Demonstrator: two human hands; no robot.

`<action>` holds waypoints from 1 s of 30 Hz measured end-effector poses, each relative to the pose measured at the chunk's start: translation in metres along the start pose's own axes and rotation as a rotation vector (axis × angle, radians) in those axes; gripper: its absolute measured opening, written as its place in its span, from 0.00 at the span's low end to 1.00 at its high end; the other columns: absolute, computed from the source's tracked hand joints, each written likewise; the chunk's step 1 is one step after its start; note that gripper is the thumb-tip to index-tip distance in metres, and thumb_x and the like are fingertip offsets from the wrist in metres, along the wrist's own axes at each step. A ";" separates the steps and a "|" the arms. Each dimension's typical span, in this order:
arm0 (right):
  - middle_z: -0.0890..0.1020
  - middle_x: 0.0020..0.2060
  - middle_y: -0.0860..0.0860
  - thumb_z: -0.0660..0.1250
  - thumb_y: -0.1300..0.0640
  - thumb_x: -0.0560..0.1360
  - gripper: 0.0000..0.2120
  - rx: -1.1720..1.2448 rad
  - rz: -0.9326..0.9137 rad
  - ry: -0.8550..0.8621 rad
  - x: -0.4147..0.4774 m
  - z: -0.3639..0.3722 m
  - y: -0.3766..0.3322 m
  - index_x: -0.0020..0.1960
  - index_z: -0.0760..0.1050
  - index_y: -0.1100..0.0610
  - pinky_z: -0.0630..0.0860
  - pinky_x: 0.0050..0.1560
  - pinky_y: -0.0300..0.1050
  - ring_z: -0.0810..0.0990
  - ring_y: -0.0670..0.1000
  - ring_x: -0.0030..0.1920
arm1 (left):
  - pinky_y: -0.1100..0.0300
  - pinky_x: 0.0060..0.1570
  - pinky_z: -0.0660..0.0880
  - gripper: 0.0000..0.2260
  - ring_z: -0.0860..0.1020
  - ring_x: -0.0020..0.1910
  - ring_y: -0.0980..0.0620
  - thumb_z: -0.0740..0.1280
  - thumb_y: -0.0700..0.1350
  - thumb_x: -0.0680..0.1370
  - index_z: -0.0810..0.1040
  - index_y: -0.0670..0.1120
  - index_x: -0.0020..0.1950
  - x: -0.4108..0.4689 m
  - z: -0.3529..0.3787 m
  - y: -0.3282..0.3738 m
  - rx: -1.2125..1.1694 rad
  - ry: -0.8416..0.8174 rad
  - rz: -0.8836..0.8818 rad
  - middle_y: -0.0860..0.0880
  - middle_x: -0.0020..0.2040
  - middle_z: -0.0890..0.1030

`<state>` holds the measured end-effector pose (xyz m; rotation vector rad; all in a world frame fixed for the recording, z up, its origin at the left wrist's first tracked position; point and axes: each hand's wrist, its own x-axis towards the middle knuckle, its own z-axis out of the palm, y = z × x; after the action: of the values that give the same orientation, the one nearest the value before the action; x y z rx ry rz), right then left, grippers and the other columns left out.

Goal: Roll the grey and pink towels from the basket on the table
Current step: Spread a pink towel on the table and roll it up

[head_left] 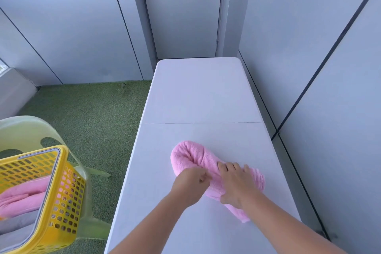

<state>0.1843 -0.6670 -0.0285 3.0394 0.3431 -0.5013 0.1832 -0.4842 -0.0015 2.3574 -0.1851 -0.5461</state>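
The basket (61,192) is at the far left, off the worktop. It is yellow, has perforated walls and sits on the seat of a pale green chair (31,128). Inside the basket a pink bundle (22,196) lies on top of a grey towel (18,222). Both are blurred at the frame edge, so their folds cannot be made out. The floor (92,119) under and beyond the chair is green turf.

The white worktop (202,93) runs away from the person, with a seam across its middle. Its right edge is close to a grey wall (329,68). A grey door (181,12) stands beyond its far end.

The pink towel (189,156) lies on the near half of the worktop, set at an angle from far left to near right. Its far-left end is rounded and bulky. A flat corner extends toward the person at the near right.

The left hand (190,183) is at the middle of the towel's near side. Its fingers are curled tight and pinch the fabric. The right hand (237,183) is just beside it, palm down on the towel. Its fingers are extended over the top and its thumb is spread along the near edge, so it presses rather than grips. The two hands are nearly touching.
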 end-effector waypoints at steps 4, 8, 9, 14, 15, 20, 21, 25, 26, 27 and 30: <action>0.66 0.68 0.49 0.73 0.42 0.61 0.48 -0.094 -0.180 0.038 0.000 -0.001 0.020 0.74 0.53 0.50 0.56 0.69 0.62 0.64 0.55 0.69 | 0.51 0.77 0.54 0.42 0.54 0.77 0.51 0.69 0.63 0.71 0.55 0.52 0.81 0.015 -0.009 -0.005 0.587 0.035 0.340 0.54 0.77 0.59; 0.63 0.70 0.48 0.72 0.38 0.59 0.54 -0.057 -0.178 0.033 0.003 -0.001 0.016 0.76 0.49 0.49 0.54 0.72 0.61 0.61 0.54 0.71 | 0.45 0.78 0.39 0.54 0.43 0.80 0.47 0.69 0.70 0.68 0.43 0.49 0.82 0.026 0.001 -0.007 0.767 -0.096 0.293 0.49 0.82 0.47; 0.63 0.70 0.48 0.71 0.38 0.58 0.55 -0.037 -0.169 0.030 0.002 0.000 0.019 0.77 0.48 0.47 0.54 0.72 0.60 0.61 0.54 0.71 | 0.44 0.78 0.39 0.55 0.45 0.80 0.46 0.69 0.71 0.66 0.43 0.50 0.81 0.026 0.001 -0.010 0.792 -0.104 0.271 0.49 0.81 0.49; 0.62 0.71 0.46 0.70 0.34 0.55 0.58 0.018 -0.089 -0.029 -0.007 -0.005 0.064 0.78 0.45 0.44 0.56 0.72 0.60 0.59 0.51 0.73 | 0.37 0.71 0.60 0.57 0.59 0.74 0.41 0.73 0.69 0.59 0.41 0.63 0.78 0.016 -0.030 -0.044 0.858 -0.096 0.111 0.52 0.79 0.53; 0.62 0.71 0.46 0.70 0.35 0.56 0.58 0.023 -0.087 -0.046 -0.007 -0.008 0.067 0.78 0.45 0.44 0.58 0.71 0.60 0.60 0.51 0.73 | 0.40 0.65 0.67 0.56 0.64 0.70 0.41 0.74 0.68 0.59 0.41 0.65 0.77 0.012 -0.034 -0.047 0.834 -0.081 0.089 0.53 0.76 0.55; 0.67 0.64 0.47 0.70 0.40 0.60 0.50 0.001 -0.130 -0.039 -0.005 -0.016 0.059 0.76 0.51 0.45 0.70 0.57 0.49 0.65 0.52 0.64 | 0.50 0.49 0.76 0.49 0.67 0.61 0.44 0.73 0.61 0.62 0.48 0.66 0.76 -0.004 -0.029 -0.039 0.759 -0.024 0.044 0.54 0.66 0.62; 0.68 0.63 0.47 0.70 0.41 0.61 0.48 -0.007 -0.138 -0.030 -0.005 -0.020 0.059 0.76 0.52 0.45 0.71 0.55 0.49 0.66 0.52 0.63 | 0.51 0.48 0.76 0.48 0.67 0.60 0.45 0.72 0.60 0.62 0.49 0.66 0.76 -0.007 -0.029 -0.037 0.749 -0.006 0.038 0.54 0.65 0.63; 0.68 0.63 0.45 0.68 0.43 0.63 0.45 -0.023 -0.203 0.045 0.004 -0.061 0.056 0.75 0.53 0.45 0.70 0.55 0.50 0.65 0.51 0.63 | 0.52 0.47 0.76 0.46 0.68 0.60 0.45 0.73 0.61 0.63 0.52 0.67 0.76 -0.026 -0.054 -0.028 0.692 0.112 0.007 0.55 0.64 0.64; 0.68 0.63 0.45 0.68 0.42 0.63 0.44 -0.022 -0.222 0.077 0.008 -0.077 0.052 0.75 0.53 0.44 0.70 0.55 0.50 0.65 0.50 0.64 | 0.52 0.48 0.76 0.46 0.69 0.59 0.45 0.73 0.61 0.63 0.53 0.67 0.76 -0.032 -0.066 -0.025 0.685 0.154 0.002 0.55 0.64 0.64; 0.68 0.63 0.45 0.67 0.41 0.62 0.44 -0.024 -0.241 0.112 0.011 -0.093 0.047 0.75 0.54 0.44 0.70 0.55 0.50 0.65 0.50 0.64 | 0.52 0.49 0.76 0.45 0.69 0.59 0.45 0.74 0.61 0.64 0.53 0.66 0.76 -0.038 -0.079 -0.022 0.686 0.197 -0.002 0.55 0.65 0.64; 0.69 0.62 0.45 0.67 0.39 0.62 0.43 -0.039 -0.280 0.191 0.016 -0.133 0.021 0.74 0.55 0.43 0.71 0.54 0.49 0.65 0.50 0.64 | 0.50 0.48 0.78 0.45 0.68 0.59 0.46 0.74 0.61 0.64 0.52 0.68 0.75 -0.061 -0.120 -0.020 0.683 0.295 -0.025 0.56 0.66 0.64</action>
<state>0.2454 -0.6739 0.0923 3.0209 0.7849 -0.2096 0.1799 -0.3803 0.0855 3.0695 -0.2320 -0.1412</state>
